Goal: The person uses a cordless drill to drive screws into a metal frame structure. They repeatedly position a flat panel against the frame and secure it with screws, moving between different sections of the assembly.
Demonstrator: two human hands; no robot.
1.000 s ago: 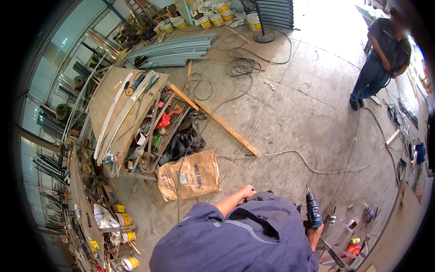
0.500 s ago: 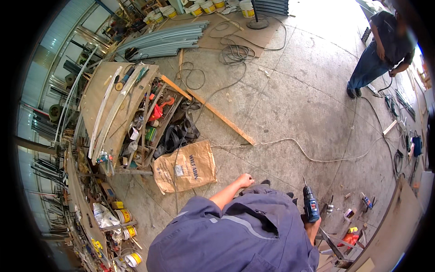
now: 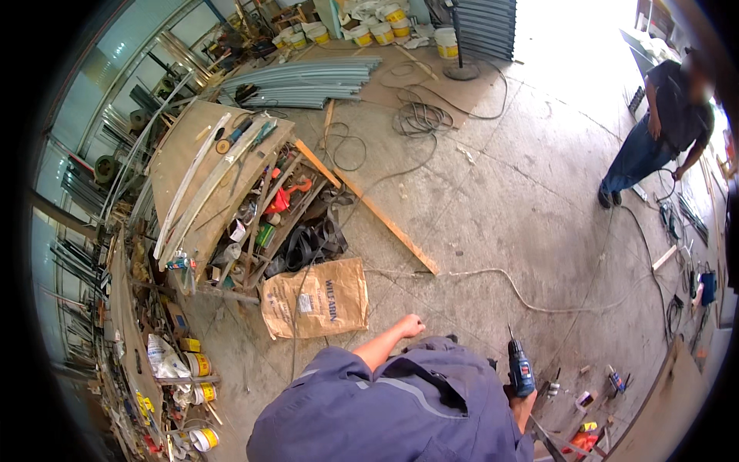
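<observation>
In my right hand [image 3: 522, 402] is a cordless drill [image 3: 520, 371], dark blue and black. Its long thin bit points away from me, and my fingers wrap round its grip. My left hand [image 3: 411, 326] is held out over the concrete floor with its fingers curled in, and nothing shows in it. Left of that hand, a brown paper sack [image 3: 327, 304] lies flat on the floor, apart from my fingers.
A cluttered workbench [image 3: 219, 158] with strips and tools stands to the left. A wooden plank [image 3: 392, 231] and a pale cord [image 3: 531, 304] cross the floor. Coiled cable [image 3: 423, 119] lies farther off. Another person [image 3: 650, 142] stands at far right, holding a cable. Buckets [image 3: 381, 32] line the back.
The whole view has shifted, with the floor, bench and other person now lower in the picture. Both my hands appear slightly lower and farther left; the drill is still in my right hand.
</observation>
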